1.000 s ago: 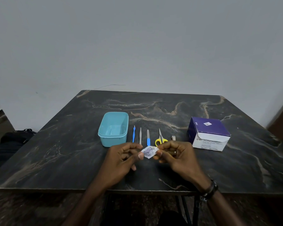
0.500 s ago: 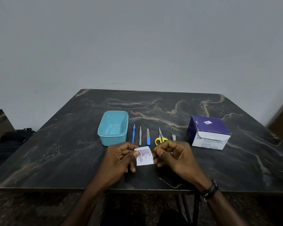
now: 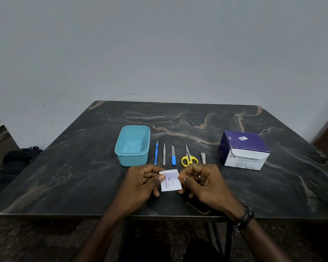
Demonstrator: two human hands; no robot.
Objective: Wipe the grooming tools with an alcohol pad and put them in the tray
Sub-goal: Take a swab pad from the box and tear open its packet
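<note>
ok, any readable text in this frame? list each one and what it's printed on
"BD" and "Alcohol Swabs": white front of the alcohol swab box.
Below these, something like "Isopropyl Alcohol 70%", blurred, not certain; the finer lines under it are unreadable.
Small label on the box's purple top: unreadable.
Purple print on the alcohol pad sachet, pinched by left hand and right hand: too small.

A dark marbled table [image 3: 83, 176] stands against a plain grey wall [image 3: 159, 44].

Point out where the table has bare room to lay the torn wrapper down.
Bare table lies left of the tray, behind the row of tools, and right of the swab box. It is crowded between tray and box: five tools side by side, both hands just before them.
</note>
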